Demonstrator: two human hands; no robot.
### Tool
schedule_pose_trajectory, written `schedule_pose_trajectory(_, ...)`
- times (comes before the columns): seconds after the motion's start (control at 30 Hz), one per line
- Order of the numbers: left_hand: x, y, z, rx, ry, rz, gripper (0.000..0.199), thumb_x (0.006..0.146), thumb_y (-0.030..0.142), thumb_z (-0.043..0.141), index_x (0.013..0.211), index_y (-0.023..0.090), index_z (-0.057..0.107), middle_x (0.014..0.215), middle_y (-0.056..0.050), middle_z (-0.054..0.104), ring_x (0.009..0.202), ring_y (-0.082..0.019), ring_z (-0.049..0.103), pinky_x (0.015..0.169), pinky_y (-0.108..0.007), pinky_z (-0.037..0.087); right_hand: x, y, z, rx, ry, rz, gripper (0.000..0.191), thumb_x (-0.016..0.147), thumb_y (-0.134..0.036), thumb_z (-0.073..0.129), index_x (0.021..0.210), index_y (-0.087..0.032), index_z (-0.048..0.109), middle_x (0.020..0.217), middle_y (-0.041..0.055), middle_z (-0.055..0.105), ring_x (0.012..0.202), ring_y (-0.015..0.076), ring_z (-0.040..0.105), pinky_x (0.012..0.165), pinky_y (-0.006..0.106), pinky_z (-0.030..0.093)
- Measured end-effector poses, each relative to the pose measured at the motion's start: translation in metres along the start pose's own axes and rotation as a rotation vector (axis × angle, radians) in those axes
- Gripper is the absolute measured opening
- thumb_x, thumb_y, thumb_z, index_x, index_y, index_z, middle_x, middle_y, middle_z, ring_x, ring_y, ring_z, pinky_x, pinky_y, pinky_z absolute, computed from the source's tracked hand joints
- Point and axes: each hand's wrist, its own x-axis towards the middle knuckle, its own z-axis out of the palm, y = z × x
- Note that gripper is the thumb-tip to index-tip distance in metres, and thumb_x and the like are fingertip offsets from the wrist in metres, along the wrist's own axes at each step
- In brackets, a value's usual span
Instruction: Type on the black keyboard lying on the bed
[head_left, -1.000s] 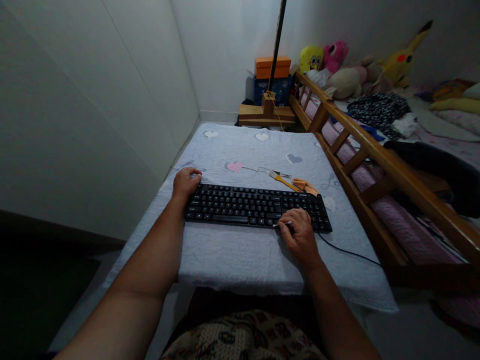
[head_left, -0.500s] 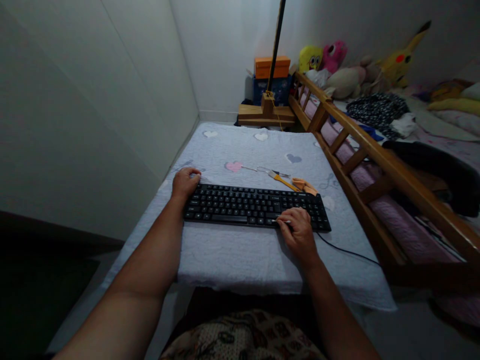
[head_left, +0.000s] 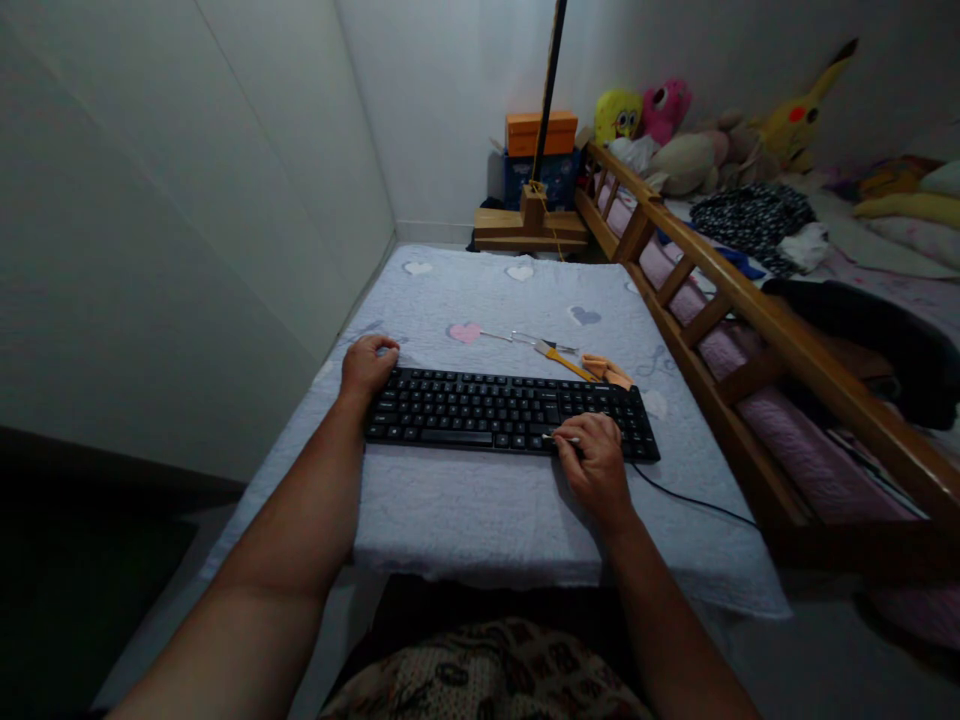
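A black keyboard (head_left: 465, 410) lies across the cloth-covered table, its cable running off to the right. My left hand (head_left: 368, 366) is closed at the keyboard's upper left corner, gripping its edge. Over the keys right of the space bar, my right hand (head_left: 595, 452) pinches a thin white cotton swab (head_left: 559, 438), whose tip points left onto the keys. Behind the keyboard lie a brush with a yellow handle (head_left: 568, 363), a crumpled orange cloth (head_left: 607, 370), a thin tool that looks like tweezers (head_left: 536, 341) and another thin white stick (head_left: 495, 335).
The table (head_left: 480, 510) has a light cloth with hearts. A wooden bed rail (head_left: 720, 270) runs along the right, with plush toys and clothes beyond. A wooden stand (head_left: 531, 230) with a dark pole and an orange box (head_left: 541, 133) are behind the table. A pale wall is at left.
The whole view has shifted very slightly. Both hands keep nearly the same places on the keyboard, and the swab is still pinched in my right hand.
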Motion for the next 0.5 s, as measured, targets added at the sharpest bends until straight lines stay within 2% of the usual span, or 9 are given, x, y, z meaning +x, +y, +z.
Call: schedule_pose_trajectory(0.5,0.0002,0.0006,-0.0004,-0.006,-0.001,0.003,0.031,0.072,0.031,0.055,0.090,0.018,0.076,0.109,-0.008,0.075,0.110,-0.028,0.065,0.107,-0.038,0.047,-0.0004,0.0010,-0.0034,-0.031,0.027,0.029,0.013,0.093,-0.016,0.058,0.082,-0.022,0.063,0.085,0.0026,0.066,0.089,0.0218,0.056,0.088,0.042,0.039)
